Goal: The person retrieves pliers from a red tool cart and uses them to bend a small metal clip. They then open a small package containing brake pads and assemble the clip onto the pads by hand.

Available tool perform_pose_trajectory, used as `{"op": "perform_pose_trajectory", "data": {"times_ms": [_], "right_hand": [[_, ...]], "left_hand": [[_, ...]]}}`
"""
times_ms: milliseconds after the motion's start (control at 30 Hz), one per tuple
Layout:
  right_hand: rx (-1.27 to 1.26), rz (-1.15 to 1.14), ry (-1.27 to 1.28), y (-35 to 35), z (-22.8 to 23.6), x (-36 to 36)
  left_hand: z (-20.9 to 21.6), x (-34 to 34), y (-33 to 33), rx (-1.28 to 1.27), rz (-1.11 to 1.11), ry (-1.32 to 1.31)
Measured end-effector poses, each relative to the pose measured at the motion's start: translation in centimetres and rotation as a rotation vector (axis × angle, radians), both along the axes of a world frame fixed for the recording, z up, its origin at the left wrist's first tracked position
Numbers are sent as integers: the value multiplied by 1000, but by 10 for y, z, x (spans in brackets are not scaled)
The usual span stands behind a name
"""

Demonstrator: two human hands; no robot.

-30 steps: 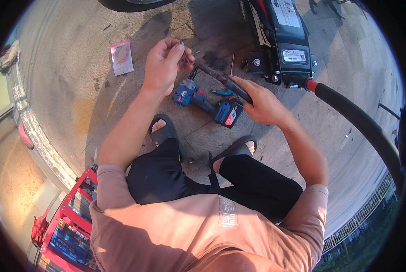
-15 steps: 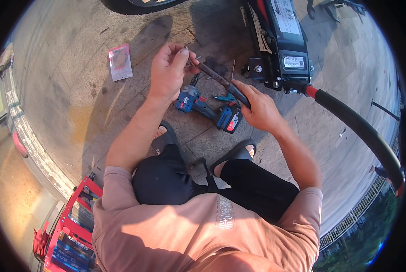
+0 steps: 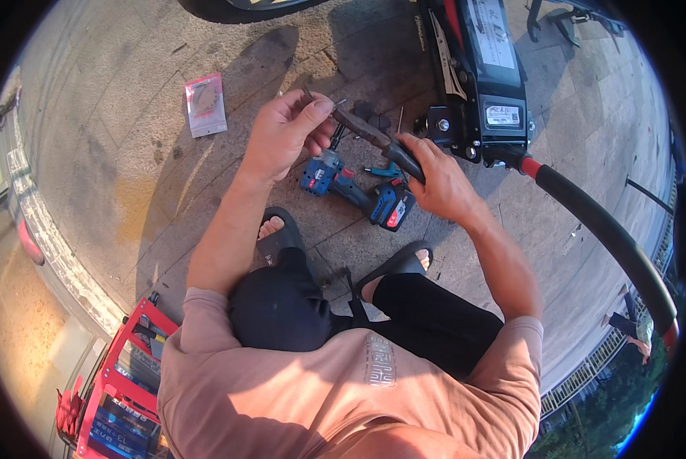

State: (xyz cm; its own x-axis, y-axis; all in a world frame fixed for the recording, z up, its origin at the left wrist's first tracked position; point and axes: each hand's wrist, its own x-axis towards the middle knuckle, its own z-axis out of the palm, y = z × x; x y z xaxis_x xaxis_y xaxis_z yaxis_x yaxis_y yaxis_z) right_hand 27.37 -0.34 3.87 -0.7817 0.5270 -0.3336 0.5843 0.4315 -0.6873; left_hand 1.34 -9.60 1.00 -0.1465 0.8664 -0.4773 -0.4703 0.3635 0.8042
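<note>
Above the pavement (image 3: 132, 153), the right hand (image 3: 446, 180) wraps its fingers around a dark tool (image 3: 367, 131); the left hand (image 3: 283, 139) pinches a thin metal piece (image 3: 307, 93) near the tool's tip. A blue drill (image 3: 350, 189) lies below. Farther out, a floor jack (image 3: 490, 76) crowds the right, a packet (image 3: 206, 105) the left, a tyre (image 3: 239, 17) beyond.

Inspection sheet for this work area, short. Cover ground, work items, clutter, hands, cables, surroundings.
Surface: paved ground, stained in patches, part sun, part shadow.
Work items: dark hand tool, its far end close to a thin metal piece; contact unclear.
Clutter: blue power drill, teal-handled tool and small plastic bag, all on the ground.
Hands: left hand pinches the metal piece; right hand grips the hand tool's handle.
Cables: nothing seen.
Surroundings: floor jack ahead right, tyre ahead, red rack at left.
</note>
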Motion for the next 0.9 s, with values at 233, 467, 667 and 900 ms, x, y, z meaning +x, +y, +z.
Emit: {"op": "perform_pose_trajectory", "data": {"times_ms": [233,467,667,900], "right_hand": [[-44,-35,56,7,-7,-10],[29,-62,205,-1,-29,-22],[69,-53,128,-2,-23,-31],[137,-40,79,-4,-11,-34]], "left_hand": [[-3,10,7,103,258,-87],[-2,15,11,146,409,-106],[0,13,10,175,423,-4],[1,5,5,80,436,71]]}}
